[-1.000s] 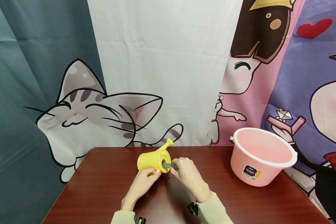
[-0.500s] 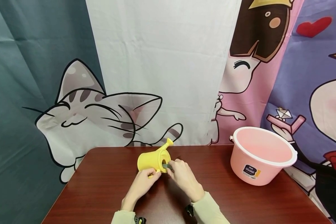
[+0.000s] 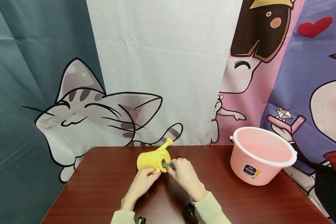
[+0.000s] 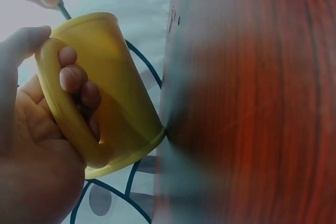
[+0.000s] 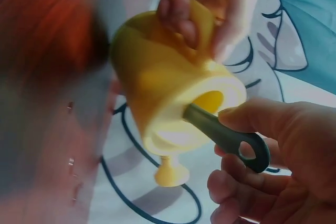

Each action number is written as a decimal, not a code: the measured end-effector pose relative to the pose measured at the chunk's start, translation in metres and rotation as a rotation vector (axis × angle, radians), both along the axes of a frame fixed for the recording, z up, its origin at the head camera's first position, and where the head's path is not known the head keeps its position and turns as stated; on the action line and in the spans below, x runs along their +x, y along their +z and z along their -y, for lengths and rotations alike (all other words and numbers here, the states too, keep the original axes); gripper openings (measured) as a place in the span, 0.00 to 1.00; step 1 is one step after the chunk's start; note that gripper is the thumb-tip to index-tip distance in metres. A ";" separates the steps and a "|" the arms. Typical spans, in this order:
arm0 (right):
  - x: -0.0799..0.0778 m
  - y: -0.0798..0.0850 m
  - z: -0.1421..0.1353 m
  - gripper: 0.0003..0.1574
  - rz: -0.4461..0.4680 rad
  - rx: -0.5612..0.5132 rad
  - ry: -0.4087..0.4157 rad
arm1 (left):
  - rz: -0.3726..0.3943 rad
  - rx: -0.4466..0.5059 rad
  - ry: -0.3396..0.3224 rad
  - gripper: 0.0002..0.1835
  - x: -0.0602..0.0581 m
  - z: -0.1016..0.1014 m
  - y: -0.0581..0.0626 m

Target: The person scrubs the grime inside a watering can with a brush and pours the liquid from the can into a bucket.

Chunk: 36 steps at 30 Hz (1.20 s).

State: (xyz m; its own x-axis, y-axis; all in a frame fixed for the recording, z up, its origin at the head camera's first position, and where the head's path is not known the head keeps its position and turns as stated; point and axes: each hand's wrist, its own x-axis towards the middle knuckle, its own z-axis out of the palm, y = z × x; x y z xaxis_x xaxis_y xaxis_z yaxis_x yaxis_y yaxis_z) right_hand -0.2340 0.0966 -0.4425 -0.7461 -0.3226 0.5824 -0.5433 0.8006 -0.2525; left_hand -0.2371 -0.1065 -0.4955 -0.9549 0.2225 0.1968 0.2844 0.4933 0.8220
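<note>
A yellow toy watering can (image 3: 149, 161) is tilted over on its side above the table, its opening facing right. My left hand (image 3: 142, 183) grips its handle; in the left wrist view the fingers (image 4: 73, 78) curl through the handle loop. A dark green handle (image 5: 223, 135) with a hole near its end sticks out of the can's opening. Between thumb and fingers, my right hand (image 3: 187, 179) pinches this handle. The far end of the green tool is hidden inside the can, so its kind does not show.
At the table's right stands a pink bucket (image 3: 253, 168) with a white rim. The dark red-brown wooden table (image 3: 100, 193) ends at a back edge by a printed cloth (image 3: 168, 62). A few small dark specks (image 5: 71, 161) lie on the tabletop.
My right hand moved left with the green handle, pushing it further into the can, then came slightly back right. The left hand and watering can have hardly moved.
</note>
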 end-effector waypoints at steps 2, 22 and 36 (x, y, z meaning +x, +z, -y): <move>0.002 0.005 -0.001 0.16 0.004 -0.013 -0.005 | -0.001 0.001 -0.001 0.21 0.000 0.000 0.000; 0.000 0.009 -0.004 0.18 0.010 -0.025 0.028 | -0.012 0.003 -0.018 0.20 0.000 -0.001 0.002; -0.010 -0.013 0.000 0.18 0.046 0.023 0.087 | -0.010 -0.004 -0.008 0.20 0.001 -0.001 0.002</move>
